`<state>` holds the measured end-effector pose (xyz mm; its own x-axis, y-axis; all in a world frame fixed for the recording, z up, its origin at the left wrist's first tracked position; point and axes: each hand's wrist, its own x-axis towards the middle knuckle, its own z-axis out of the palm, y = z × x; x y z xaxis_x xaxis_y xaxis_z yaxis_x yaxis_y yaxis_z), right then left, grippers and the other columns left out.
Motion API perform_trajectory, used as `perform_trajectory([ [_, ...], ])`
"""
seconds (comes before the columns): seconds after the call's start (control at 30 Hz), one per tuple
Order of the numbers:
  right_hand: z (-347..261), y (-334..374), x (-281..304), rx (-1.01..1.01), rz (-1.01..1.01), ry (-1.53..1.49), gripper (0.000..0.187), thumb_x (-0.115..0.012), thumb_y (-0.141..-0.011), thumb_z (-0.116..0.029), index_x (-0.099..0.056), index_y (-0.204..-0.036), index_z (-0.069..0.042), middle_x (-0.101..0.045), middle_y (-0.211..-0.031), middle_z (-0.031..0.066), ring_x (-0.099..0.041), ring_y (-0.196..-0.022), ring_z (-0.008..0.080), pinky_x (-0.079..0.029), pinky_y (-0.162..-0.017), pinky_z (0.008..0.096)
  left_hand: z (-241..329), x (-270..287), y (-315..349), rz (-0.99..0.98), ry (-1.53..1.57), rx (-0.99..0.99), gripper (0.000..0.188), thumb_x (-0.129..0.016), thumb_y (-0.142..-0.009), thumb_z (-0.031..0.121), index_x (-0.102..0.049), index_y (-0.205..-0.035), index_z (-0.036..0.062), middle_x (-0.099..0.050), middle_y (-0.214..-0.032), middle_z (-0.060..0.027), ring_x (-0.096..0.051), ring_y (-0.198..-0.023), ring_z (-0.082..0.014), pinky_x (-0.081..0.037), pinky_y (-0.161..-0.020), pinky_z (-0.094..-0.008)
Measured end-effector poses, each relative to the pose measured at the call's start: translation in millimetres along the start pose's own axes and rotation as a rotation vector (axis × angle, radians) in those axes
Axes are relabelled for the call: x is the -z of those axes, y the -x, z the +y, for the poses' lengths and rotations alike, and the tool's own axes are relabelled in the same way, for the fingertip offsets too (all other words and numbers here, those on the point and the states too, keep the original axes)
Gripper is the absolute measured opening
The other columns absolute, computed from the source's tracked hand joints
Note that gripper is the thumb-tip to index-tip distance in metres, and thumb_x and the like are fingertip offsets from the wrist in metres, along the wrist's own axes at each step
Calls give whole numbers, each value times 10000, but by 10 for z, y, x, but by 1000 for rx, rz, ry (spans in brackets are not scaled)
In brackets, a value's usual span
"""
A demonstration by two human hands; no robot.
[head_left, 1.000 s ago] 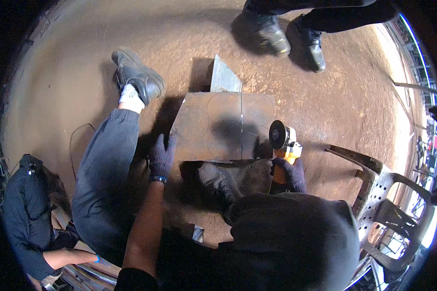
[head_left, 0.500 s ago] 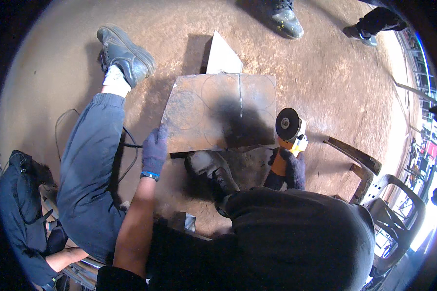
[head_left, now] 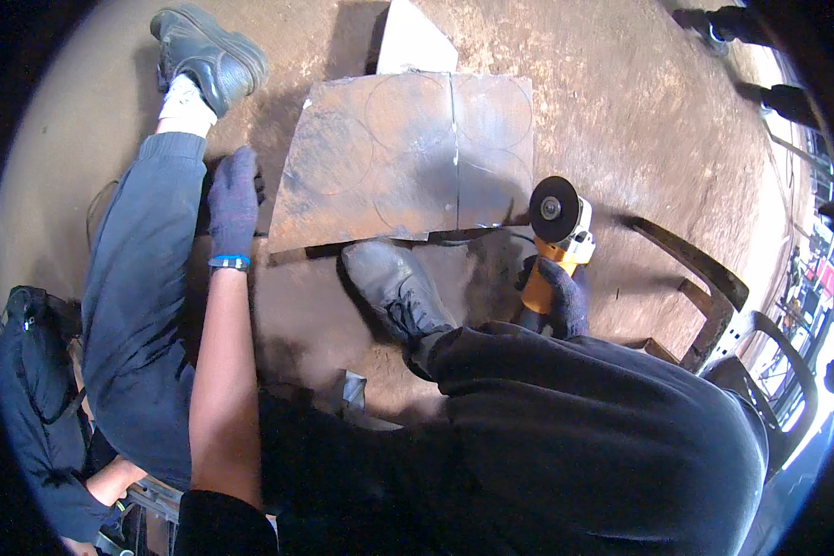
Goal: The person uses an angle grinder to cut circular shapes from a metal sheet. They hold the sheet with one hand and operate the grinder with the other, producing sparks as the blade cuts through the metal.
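My right hand (head_left: 565, 295), in a dark glove, grips the orange body of an angle grinder (head_left: 549, 269). The grinder's black disc (head_left: 554, 209) faces up beside the right edge of a rusty metal plate (head_left: 334, 176). Circles are marked on the plate, and a straight line or slit crosses it from far edge to near edge. Off the plate's left side is my gloved left hand (head_left: 233, 199), apart from it, its fingers mostly stretched out and holding nothing I can see. My boot (head_left: 394, 283) reaches the plate's near edge.
A pale angular block (head_left: 415, 39) stands at the plate's far edge. Curved metal pieces (head_left: 690, 255) and a dark frame (head_left: 778, 371) are at right. Another person's arm (head_left: 111, 482) shows at lower left; others' feet (head_left: 709, 28) are at far right.
My left hand has let go of the plate's left edge and moved left. The view has shifted, so the plate sits higher in it. The grinder stays in my right hand.
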<state>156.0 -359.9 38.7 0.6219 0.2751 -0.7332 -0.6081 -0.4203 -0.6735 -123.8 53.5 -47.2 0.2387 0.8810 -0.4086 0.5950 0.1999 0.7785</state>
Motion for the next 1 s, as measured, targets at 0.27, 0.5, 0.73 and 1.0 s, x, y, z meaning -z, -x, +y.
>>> perform_trajectory([
  [0.27,333,-65,188,40,0,-143,546,-754,-808,-138,-533,-1300,-53,-673,-1074,93,-677,-951,239,-550,-827,378,-380,-404,55,-6,-726,-581,496,-487,-951,32,-443,-1443,77,-639,-1047,-246,-636,-899,-391,-519,-781,-492],
  [0.5,521,-207,481,72,111,-382,442,-708,-849,-208,-588,-1226,-12,-675,-1105,98,-669,-1010,232,-539,-894,381,-203,-425,119,73,-720,-582,330,-528,-992,231,-585,-1209,-11,-650,-938,-239,-617,-830,-375,-486,-751,-469],
  [0.73,714,-253,644,80,102,-439,408,-670,-887,-204,-580,-1232,-5,-675,-1135,130,-670,-1030,253,-548,-904,396,-64,-500,164,62,-258,-242,656,-495,-996,537,-624,-856,-91,-609,-777,-247,-548,-746,-330,-430,-746,-447],
  [1.0,569,-235,461,64,-27,-469,533,-632,-897,-261,-509,-1340,8,-643,-1159,173,-659,-1019,326,-564,-885,473,-338,-357,-33,-164,-720,-211,555,-476,-964,26,-386,-1510,61,-594,-1226,-204,-580,-1066,-331,-474,-935,-402],
])
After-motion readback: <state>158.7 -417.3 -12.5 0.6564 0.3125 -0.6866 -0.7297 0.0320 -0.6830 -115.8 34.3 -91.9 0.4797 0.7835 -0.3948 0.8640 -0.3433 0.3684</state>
